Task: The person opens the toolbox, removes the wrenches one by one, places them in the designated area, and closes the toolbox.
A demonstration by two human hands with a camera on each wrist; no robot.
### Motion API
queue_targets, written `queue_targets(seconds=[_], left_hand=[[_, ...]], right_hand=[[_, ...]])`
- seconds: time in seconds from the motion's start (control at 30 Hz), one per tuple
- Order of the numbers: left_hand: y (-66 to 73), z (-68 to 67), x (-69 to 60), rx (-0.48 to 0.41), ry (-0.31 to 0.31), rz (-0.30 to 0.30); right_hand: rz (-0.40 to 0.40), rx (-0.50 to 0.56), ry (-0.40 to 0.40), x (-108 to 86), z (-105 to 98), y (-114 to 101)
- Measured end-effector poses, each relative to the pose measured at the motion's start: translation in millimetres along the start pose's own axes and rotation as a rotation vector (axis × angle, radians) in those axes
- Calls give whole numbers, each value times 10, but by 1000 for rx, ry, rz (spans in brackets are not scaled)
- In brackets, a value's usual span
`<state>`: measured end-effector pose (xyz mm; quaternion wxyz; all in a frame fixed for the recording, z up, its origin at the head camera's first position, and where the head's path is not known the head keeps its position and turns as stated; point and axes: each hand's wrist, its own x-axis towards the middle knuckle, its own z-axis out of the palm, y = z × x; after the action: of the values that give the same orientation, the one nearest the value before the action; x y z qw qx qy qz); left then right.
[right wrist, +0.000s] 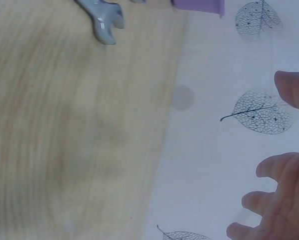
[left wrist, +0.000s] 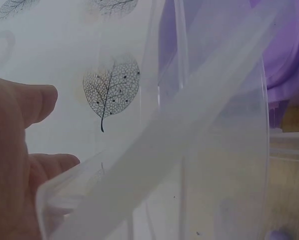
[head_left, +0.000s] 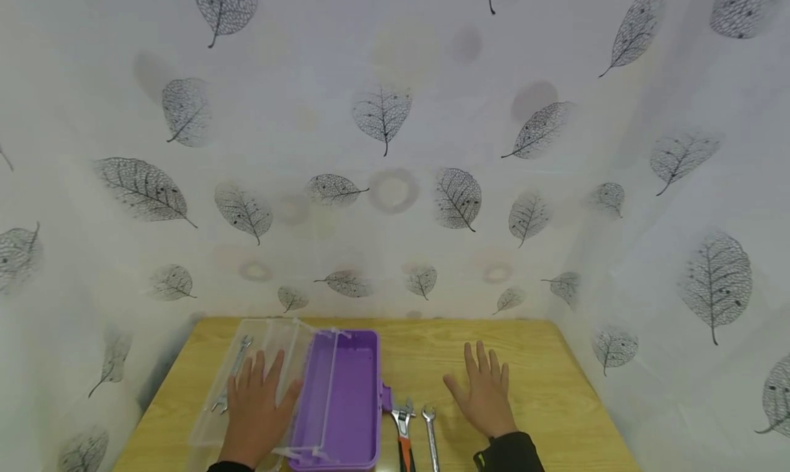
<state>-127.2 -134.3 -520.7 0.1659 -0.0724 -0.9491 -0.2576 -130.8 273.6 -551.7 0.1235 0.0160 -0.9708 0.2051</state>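
A purple toolbox [head_left: 354, 403] stands open on the table, its clear plastic lid or tray [head_left: 316, 390] spread over its left part and beyond. My left hand [head_left: 256, 407] is above the clear plastic with fingers straight and apart, holding nothing; whether it touches the plastic I cannot tell. A silver open-ended wrench [head_left: 239, 357] lies left of that hand, partly hidden by it. Right of the box lie an adjustable wrench [head_left: 402, 424] with an orange and black handle and a silver wrench [head_left: 431, 431]. Farther right, my right hand [head_left: 485, 400] is spread, with nothing in it.
The wooden table [head_left: 555, 403] extends to the right of the right hand. A pale cloth [head_left: 395, 252] printed with dark leaves hangs behind the table and along both sides. A purple latch [head_left: 387, 398] juts from the box's right side.
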Motion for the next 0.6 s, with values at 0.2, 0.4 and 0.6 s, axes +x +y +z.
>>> queue_targets(seconds=[0.2,0.4,0.6], left_hand=[[-4,-5,-2,-16,-30,-14],[-18,4,-10,-17,-40,-26],[-47,10,0,-11,-17,-19]], right_hand=[[20,44,-60,5,-7,-54],[24,42,-66,-7,38,-56],[32,58,-70,-23,44,-65]])
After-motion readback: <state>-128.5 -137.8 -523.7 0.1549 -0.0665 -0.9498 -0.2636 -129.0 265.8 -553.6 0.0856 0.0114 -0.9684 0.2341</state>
